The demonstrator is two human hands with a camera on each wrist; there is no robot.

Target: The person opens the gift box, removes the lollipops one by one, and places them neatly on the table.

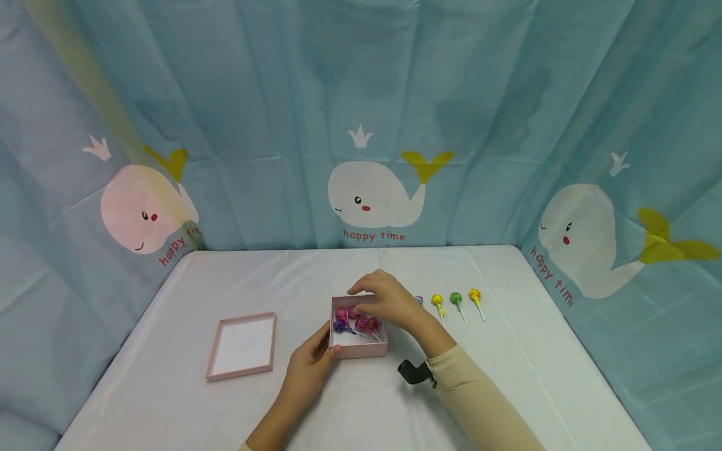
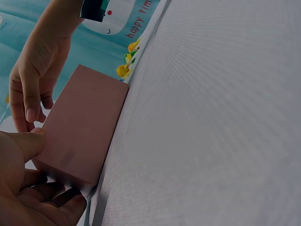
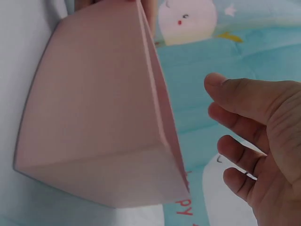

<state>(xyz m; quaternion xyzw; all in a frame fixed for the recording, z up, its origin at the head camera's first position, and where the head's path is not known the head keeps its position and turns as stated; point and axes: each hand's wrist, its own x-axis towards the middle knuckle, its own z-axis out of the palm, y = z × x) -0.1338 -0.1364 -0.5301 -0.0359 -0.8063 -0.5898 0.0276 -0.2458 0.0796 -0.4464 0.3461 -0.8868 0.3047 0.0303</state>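
Note:
A pink open box [image 1: 361, 352] sits near the middle of the table, holding several lollipops [image 1: 361, 324] in pink and purple wrappers. My left hand [image 1: 306, 368] grips its front left corner, with the thumb on the near side and fingers along the left wall. Over the box's right back part hovers my right hand [image 1: 389, 302], covering some of the inside. In the right wrist view its fingers [image 3: 237, 150] are loosely bent and apart from the thumb, with nothing between them. From the left wrist view, only the outside of the box [image 2: 84, 127] shows.
Left of the box lies a pink-rimmed lid [image 1: 240, 374], white inside up. To the right are a yellow lollipop [image 1: 437, 300], a green lollipop [image 1: 455, 299] and another yellow lollipop [image 1: 475, 294]. A further wrapped lollipop [image 1: 419, 300] is mostly hidden by my right hand. Blue curtains surround the white table.

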